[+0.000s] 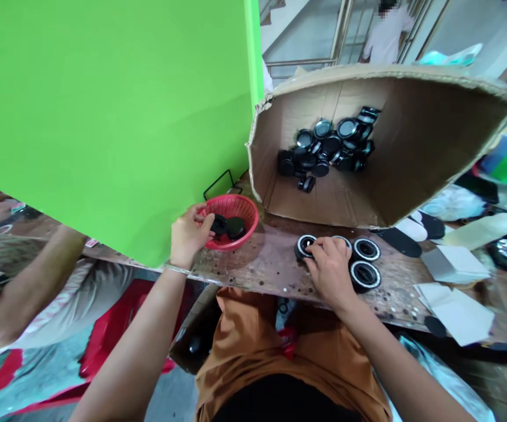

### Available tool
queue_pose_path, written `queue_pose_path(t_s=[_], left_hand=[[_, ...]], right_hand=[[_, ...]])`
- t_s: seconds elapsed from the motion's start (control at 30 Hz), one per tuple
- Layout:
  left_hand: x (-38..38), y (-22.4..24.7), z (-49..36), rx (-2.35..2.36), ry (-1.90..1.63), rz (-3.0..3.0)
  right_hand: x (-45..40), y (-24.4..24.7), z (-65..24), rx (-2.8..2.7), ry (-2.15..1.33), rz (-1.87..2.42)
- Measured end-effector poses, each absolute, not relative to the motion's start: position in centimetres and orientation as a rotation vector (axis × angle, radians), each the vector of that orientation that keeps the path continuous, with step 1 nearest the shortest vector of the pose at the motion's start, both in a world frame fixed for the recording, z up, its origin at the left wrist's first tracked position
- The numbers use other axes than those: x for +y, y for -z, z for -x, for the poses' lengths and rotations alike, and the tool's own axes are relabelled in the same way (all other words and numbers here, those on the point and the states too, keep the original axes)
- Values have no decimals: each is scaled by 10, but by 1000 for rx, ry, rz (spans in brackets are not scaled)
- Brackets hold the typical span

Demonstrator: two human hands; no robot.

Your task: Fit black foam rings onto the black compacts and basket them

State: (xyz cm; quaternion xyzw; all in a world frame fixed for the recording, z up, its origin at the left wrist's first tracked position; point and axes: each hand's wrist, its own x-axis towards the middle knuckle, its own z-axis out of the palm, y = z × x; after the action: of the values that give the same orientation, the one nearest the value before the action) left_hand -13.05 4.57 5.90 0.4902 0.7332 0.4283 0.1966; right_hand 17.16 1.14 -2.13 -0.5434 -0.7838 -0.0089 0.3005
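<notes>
My left hand is at the left rim of a red plastic basket, its thumb and fingers pinched around a black round part. Another black disc lies in the basket. Over on the bench, my right hand reaches over a group of black rings with silvery rims, its fingertips on the leftmost ring. Two more rings, an upper one and a lower one, stand just right of the hand. One further ring is partly hidden behind my fingers.
An open cardboard box holds several black round parts behind the rings. A green panel rises at the left, a seated person beyond it. White cards and black oval pieces lie right. Another person stands far back.
</notes>
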Motion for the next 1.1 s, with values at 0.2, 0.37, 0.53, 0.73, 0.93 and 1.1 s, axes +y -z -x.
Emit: queue_pose_path(t_s=[0.2, 0.37, 0.53, 0.73, 0.93, 1.1], left_hand=[[8, -56, 47, 1099, -1420, -718], [3, -29, -3, 950, -1215, -174], [9, -13, -12, 963, -1329, -186], [6, -14, -10, 1040, -1557, -470], [16, -2, 3, 1233, -1697, -659], [21, 13, 6, 1409, -1503, -1060]], right_hand=[[-29, 12, -157, -1952, -280, 1305], [-53, -16, -136, -1673, -915, 1152], [-61, -14, -122, -1497, -1267, 1259], [-63, -3, -110, -1280, -1473, 1310], [-82, -34, -103, -1655, -589, 970], [-77, -51, -123, -1749, -436, 833]])
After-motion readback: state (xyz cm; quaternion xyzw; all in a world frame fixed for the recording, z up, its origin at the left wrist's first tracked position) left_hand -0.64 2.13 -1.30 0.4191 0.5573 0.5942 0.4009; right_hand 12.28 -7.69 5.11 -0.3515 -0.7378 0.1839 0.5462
